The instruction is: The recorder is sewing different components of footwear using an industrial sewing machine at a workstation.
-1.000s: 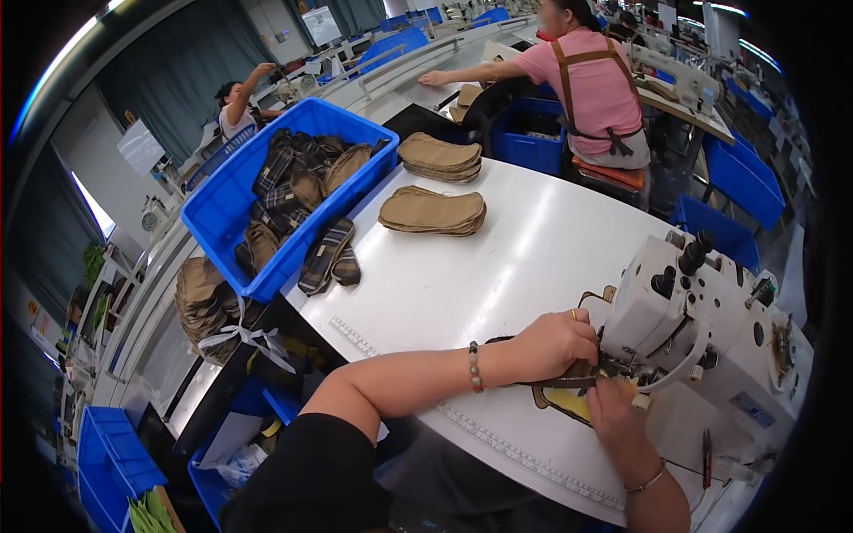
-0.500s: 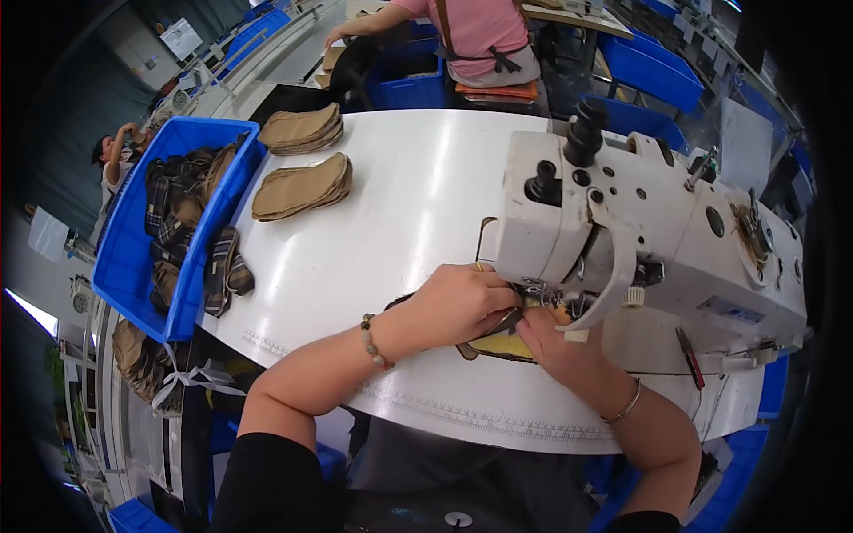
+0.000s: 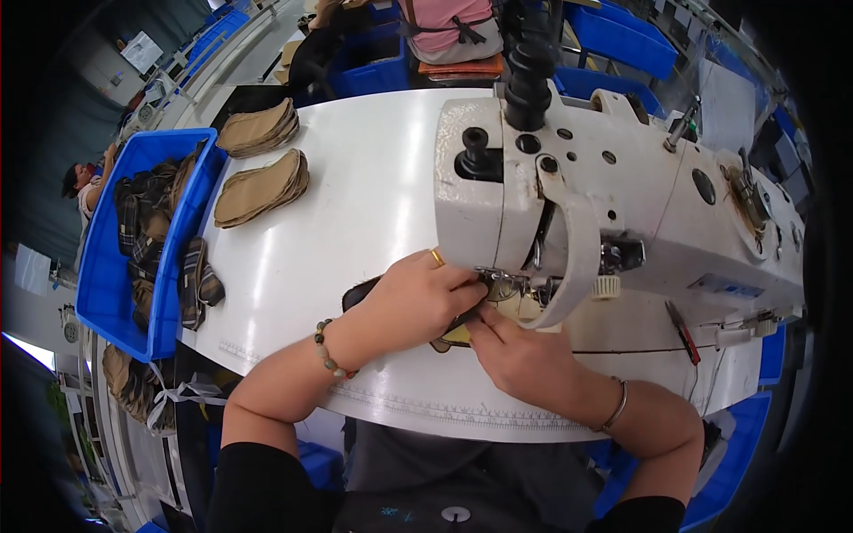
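The dark cloth [image 3: 359, 291] under your hands, near the sewing machine's [image 3: 569, 209] foot, looks light, soft and floppy, best held by its edge, where your left hand [image 3: 416, 300] pinches it; your right hand's [image 3: 526, 362] grip is unclear.

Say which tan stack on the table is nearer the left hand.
The front stack, lower in the picture; the other stack sits behind it, farther from the left hand.

Your view has swung toward the sewing machine [image 3: 480, 213]. The head of the co-worker in pink [image 3: 449, 25] is now out of view. Less yellow material [image 3: 458, 336] shows by your right hand [image 3: 524, 355].
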`<control>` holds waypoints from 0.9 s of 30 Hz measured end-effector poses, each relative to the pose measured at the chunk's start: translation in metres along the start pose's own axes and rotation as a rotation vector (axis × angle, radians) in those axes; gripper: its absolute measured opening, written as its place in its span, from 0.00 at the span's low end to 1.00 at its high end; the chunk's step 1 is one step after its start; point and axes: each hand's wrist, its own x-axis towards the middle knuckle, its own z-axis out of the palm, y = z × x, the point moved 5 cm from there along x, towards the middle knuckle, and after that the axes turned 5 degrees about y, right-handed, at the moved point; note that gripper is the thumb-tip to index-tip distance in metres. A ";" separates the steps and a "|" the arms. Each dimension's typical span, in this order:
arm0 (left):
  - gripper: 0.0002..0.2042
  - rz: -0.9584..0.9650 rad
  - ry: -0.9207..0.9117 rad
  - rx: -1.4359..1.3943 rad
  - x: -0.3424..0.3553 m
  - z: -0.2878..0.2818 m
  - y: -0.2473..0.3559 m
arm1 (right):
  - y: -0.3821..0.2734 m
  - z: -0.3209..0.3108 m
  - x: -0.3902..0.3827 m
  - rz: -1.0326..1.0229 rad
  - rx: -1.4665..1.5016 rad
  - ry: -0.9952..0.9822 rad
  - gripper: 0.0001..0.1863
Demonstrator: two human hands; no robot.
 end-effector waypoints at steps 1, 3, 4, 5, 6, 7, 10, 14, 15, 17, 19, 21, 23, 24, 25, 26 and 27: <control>0.11 0.089 0.021 0.093 -0.001 -0.001 0.005 | 0.000 0.002 0.000 0.002 0.021 -0.025 0.15; 0.12 0.105 0.014 0.133 0.000 -0.007 0.008 | 0.001 -0.001 0.002 -0.002 0.020 -0.021 0.16; 0.12 0.122 0.011 0.176 0.000 -0.007 0.010 | 0.002 -0.002 0.003 -0.010 0.016 -0.015 0.17; 0.12 0.125 0.008 0.170 0.000 -0.004 0.009 | 0.002 -0.001 0.003 -0.004 0.016 -0.018 0.17; 0.13 0.148 -0.009 0.175 -0.002 -0.001 0.009 | 0.001 -0.002 0.004 -0.027 0.028 0.013 0.14; 0.13 0.172 -0.027 0.179 -0.002 0.001 0.010 | 0.000 -0.004 0.004 -0.050 0.039 0.045 0.12; 0.14 0.072 -0.170 0.114 -0.001 0.004 0.006 | 0.000 -0.001 0.002 -0.065 0.010 0.013 0.15; 0.14 -0.018 -0.196 0.022 -0.002 0.005 0.004 | 0.000 0.002 0.000 -0.075 0.006 0.048 0.17; 0.14 -0.018 -0.175 0.012 -0.001 0.004 0.005 | 0.000 0.003 0.000 -0.085 0.013 0.051 0.17; 0.13 -0.016 -0.156 0.001 0.000 0.004 0.006 | 0.000 0.003 -0.001 -0.094 0.020 0.051 0.17; 0.13 -0.099 -0.174 -0.027 -0.001 0.005 0.002 | -0.001 0.002 0.000 -0.076 0.027 0.034 0.17; 0.13 -0.120 -0.163 -0.058 0.000 0.003 0.001 | -0.001 0.003 0.000 -0.075 0.031 0.040 0.17; 0.12 -0.139 -0.151 -0.091 0.002 0.001 0.000 | -0.001 0.002 0.000 -0.073 0.033 0.044 0.17; 0.12 -0.156 -0.164 -0.099 0.003 0.000 -0.001 | -0.002 0.002 0.000 -0.070 0.033 0.039 0.17; 0.12 -0.173 -0.177 -0.107 0.003 0.000 -0.001 | -0.002 0.001 0.001 -0.067 0.032 0.033 0.16; 0.12 -0.174 -0.177 -0.109 0.003 0.000 -0.001 | -0.002 0.002 0.001 -0.066 0.033 0.032 0.16; 0.12 -0.164 -0.161 -0.112 0.004 0.000 -0.001 | -0.002 0.002 0.002 -0.070 0.022 0.036 0.16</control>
